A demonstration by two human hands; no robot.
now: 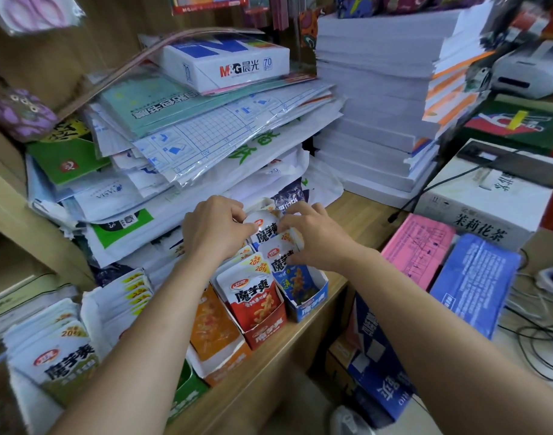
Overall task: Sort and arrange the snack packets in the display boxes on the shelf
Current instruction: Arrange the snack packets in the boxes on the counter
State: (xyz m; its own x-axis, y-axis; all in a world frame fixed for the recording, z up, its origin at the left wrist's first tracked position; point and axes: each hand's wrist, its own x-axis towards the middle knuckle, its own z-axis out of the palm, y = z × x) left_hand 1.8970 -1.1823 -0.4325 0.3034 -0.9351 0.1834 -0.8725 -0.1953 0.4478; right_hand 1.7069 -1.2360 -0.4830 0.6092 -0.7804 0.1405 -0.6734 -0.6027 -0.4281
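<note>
Lit brightly and evenly, diffuse | only faint soft shadows on pale wooden shelf top (pixel 359 215) | white sheen on clear plastic-wrapped grid sheets (pixel 206 136) and white glossy snack packets (pixel 262 227) | sharp at centre | bent and smeared toward frame edges, blurriest around grey-white printer (pixel 526 73) beyond shelf top's far right corner

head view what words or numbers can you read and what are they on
"M&G晨光", "70": white paper ream
"魔芋爽": red packet, green packet, blue packet in the right hand
"魔芋", rest covered: top packet in the left hand
"20%": yellow badge on the packets
"茉莉花茶": white carton
Too small to read: print on pink pack and blue pack
</note>
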